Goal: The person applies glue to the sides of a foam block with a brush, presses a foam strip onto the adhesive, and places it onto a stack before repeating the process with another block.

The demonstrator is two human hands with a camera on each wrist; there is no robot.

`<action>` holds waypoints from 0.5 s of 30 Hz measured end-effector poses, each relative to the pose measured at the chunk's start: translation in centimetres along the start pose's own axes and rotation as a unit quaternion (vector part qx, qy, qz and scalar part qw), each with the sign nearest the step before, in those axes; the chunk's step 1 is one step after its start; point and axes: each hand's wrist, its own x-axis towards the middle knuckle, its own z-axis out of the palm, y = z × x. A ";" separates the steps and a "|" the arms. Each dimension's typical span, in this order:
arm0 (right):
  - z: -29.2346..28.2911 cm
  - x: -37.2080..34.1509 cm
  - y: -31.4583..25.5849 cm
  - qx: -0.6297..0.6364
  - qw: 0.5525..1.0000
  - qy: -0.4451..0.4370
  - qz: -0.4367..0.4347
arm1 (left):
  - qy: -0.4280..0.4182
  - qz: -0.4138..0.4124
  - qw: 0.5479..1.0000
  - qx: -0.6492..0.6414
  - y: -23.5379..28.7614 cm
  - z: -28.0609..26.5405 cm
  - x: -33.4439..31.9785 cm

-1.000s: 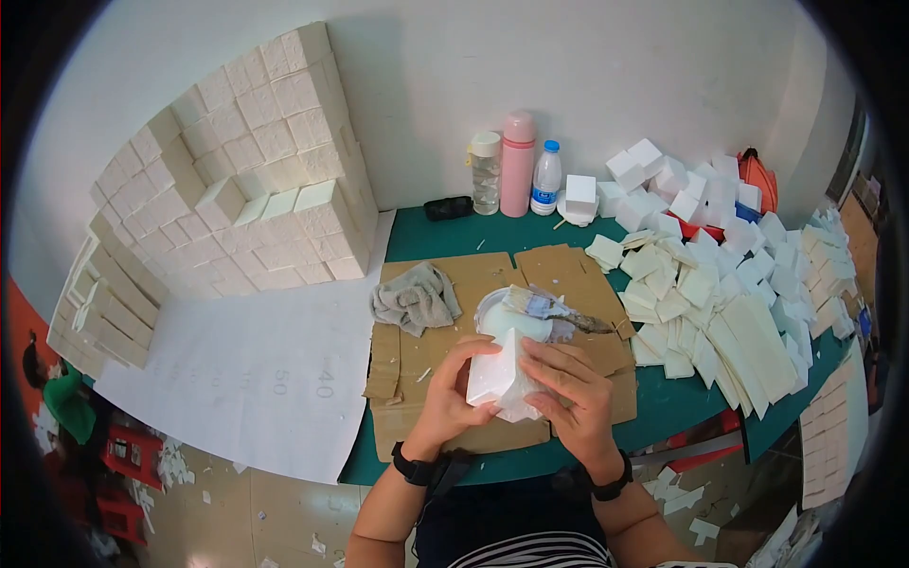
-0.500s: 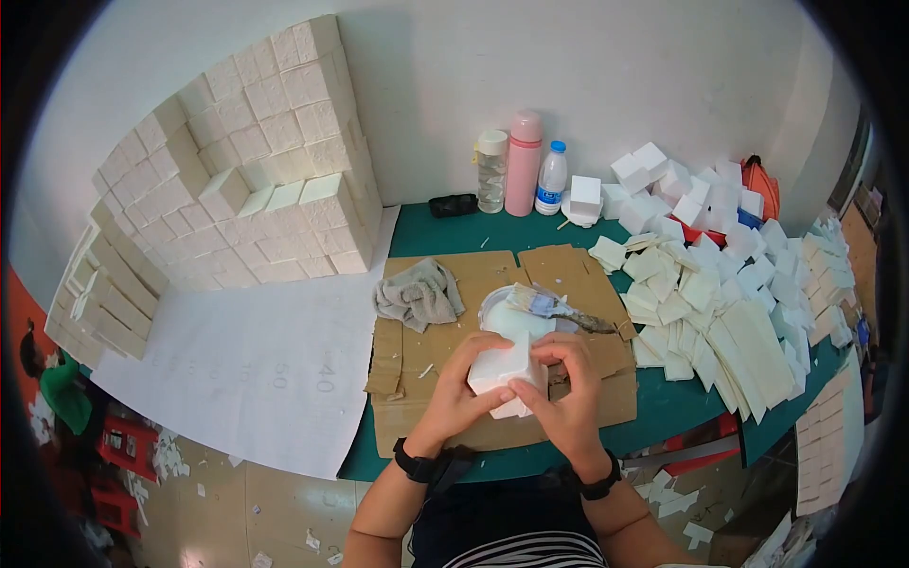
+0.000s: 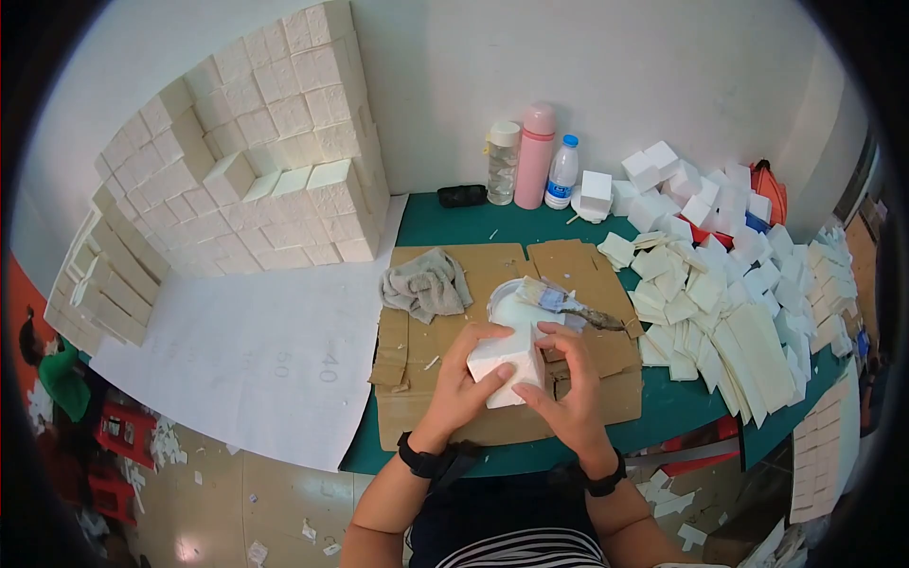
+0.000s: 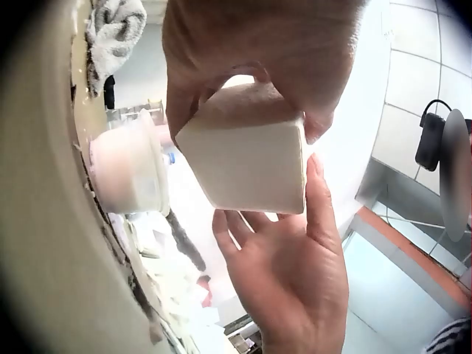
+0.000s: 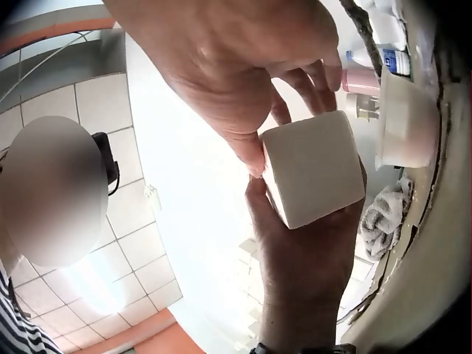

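Observation:
In the head view a white foam block (image 3: pixel 497 354) is held up between both hands over the cardboard (image 3: pixel 417 421). My left hand (image 3: pixel 461 390) grips it, thumb along the near face and fingers around the far side. On the right side, my right hand (image 3: pixel 574 396) holds the block between thumb and bent fingers. A plain, smooth face of the block (image 4: pixel 247 166) shows in the left wrist view, with the right palm (image 4: pixel 291 276) below it. Just beyond the hands, a tub of white paste (image 3: pixel 511 308) has a brush (image 3: pixel 559 303) lying across it.
A grey cloth (image 3: pixel 426 284) lies on the cardboard. Stacked white blocks (image 3: pixel 284 123) form a curved wall on the left, by a numbered paper sheet (image 3: pixel 237 369). Bottles, including a pink flask (image 3: pixel 535 161), stand at the back. Loose blocks and flat pieces (image 3: pixel 710 284) pile up right.
The block has been turned between the hands, showing different faces. My right fingers and thumb have shifted on it, with the thumb now farther right. The head view has shifted slightly.

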 end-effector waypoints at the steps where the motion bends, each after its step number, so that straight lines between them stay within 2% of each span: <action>1: -0.1 -0.2 0.0 0.028 0.999 -0.010 0.036 | 0.002 -0.002 1.000 -0.002 0.0 0.0 0.0; 2: -0.1 -0.4 0.1 0.055 0.996 -0.018 0.072 | 0.004 -0.010 1.000 -0.013 0.1 0.1 0.0; 6: 0.1 -0.7 0.5 0.046 0.993 -0.022 0.104 | 0.003 -0.029 0.999 -0.028 0.1 0.0 -0.1; 9: 0.6 -1.0 0.9 0.051 0.995 0.009 0.082 | -0.009 -0.033 0.999 -0.016 0.1 0.0 0.0; 12: 0.9 -1.2 1.1 0.057 0.996 0.026 0.069 | 0.020 -0.038 0.993 -0.107 0.8 0.6 0.0; 15: 1.1 -1.4 1.2 0.063 0.995 0.030 0.068 | 0.007 -0.042 0.994 -0.096 0.9 0.4 0.1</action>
